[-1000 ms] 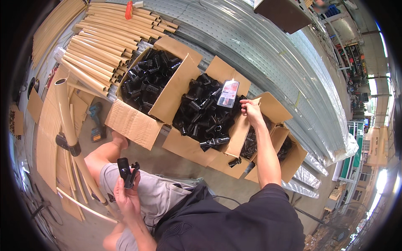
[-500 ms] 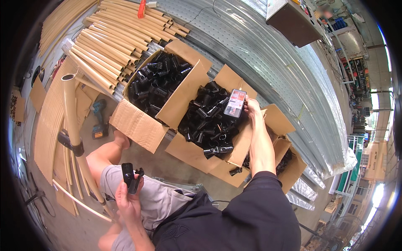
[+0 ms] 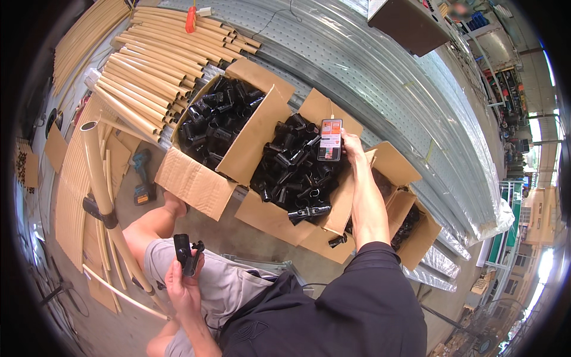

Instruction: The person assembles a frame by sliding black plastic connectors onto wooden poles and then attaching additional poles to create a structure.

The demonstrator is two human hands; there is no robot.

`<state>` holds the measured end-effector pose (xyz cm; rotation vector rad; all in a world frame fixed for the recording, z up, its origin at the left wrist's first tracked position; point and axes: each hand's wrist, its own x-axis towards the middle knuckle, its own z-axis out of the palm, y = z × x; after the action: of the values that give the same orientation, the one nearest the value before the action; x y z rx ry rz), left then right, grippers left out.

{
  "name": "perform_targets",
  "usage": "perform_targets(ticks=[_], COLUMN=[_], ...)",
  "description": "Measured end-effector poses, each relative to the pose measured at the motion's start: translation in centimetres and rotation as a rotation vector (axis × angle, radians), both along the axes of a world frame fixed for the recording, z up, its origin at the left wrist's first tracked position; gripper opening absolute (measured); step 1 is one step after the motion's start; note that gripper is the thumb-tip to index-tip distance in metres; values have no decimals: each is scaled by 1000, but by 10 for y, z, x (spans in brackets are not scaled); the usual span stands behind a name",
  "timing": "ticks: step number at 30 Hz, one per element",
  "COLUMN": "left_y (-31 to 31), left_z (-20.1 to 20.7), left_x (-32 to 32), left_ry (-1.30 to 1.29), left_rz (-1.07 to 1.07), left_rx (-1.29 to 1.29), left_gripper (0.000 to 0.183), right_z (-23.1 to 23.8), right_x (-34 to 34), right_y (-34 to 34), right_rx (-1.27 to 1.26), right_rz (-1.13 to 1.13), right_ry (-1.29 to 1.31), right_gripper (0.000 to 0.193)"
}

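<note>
My left hand [image 3: 184, 290] grips a black pipe joint [image 3: 184, 252] by its lower end, held up over my lap. With my right arm stretched forward, my right hand [image 3: 352, 146] is closed on the edge of a smartphone [image 3: 331, 140], its lit screen facing up and a thin cable at its top end. Below the phone lies a cardboard box [image 3: 257, 215] heaped with black pipe joints [image 3: 291, 166]. A second cardboard box [image 3: 253, 140], also full of such joints, stands to its left.
Behind the boxes lie many tan pipes [image 3: 148, 71] and plastic-wrapped metal lengths [image 3: 380, 101]. A cordless drill [image 3: 142, 177] rests on the floor at left, near a tan pipe frame [image 3: 104, 172]. Smaller open boxes [image 3: 425, 238] stand right of my forearm.
The phone has turned more upright in my right hand and shifted slightly left. The left hand still holds the pipe joint, nearly unmoved. The view has shifted a little.
</note>
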<state>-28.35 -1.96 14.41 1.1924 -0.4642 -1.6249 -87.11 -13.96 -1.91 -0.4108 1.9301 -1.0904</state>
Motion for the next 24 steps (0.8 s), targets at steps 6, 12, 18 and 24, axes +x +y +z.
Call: perform_targets(ticks=[6, 12, 18, 24], left_y=[2, 1, -1, 2], left_z=[-3, 1, 3, -2], left_x=[3, 2, 0, 5], left_ry=[23, 34, 27, 58], left_rz=[0, -5, -40, -58], left_rx=[3, 0, 3, -21], left_gripper=[34, 33, 33, 34], right_z=[-12, -19, 9, 19], right_x=[-3, -8, 16, 10], right_y=[10, 21, 8, -2], right_rx=[-75, -404, -95, 147], right_rz=[-35, -169, 164, 362], right_ry=[42, -190, -238, -55], right_gripper=[40, 35, 40, 46])
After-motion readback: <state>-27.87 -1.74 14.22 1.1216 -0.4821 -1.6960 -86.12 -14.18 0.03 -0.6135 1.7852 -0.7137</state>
